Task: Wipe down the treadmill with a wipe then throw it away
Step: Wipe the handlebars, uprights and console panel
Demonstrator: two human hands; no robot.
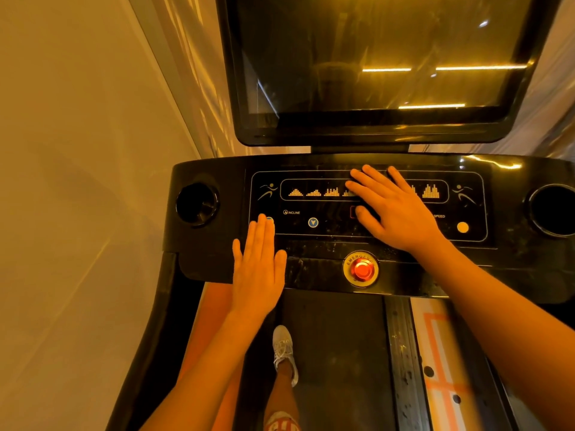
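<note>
Head view, nearest first: a white shoe stands on the dark running belt of the treadmill, with both bare forearms reaching up and forward over it. Past the belt sits the red emergency stop button, on the console's lower lip between the two hands.

The left hand lies flat, fingers straight and together, with its fingertips at the lower left corner of the control panel. The right hand lies further in, flat and spread over the panel's middle, covering part of the row of programme icons. Neither hand curls round anything.

No wipe shows anywhere. Whether one lies under the right palm cannot be told.

A cup holder sits at the left end of the console, and a second cup holder at the right end. Beyond rises the dark screen, reflecting ceiling lights.

The console's long axis runs left to right across the person, so a wiping stroke would likely travel sideways. The right hand is better placed for the panel's centre and right end, and the left for the near left corner.
</note>
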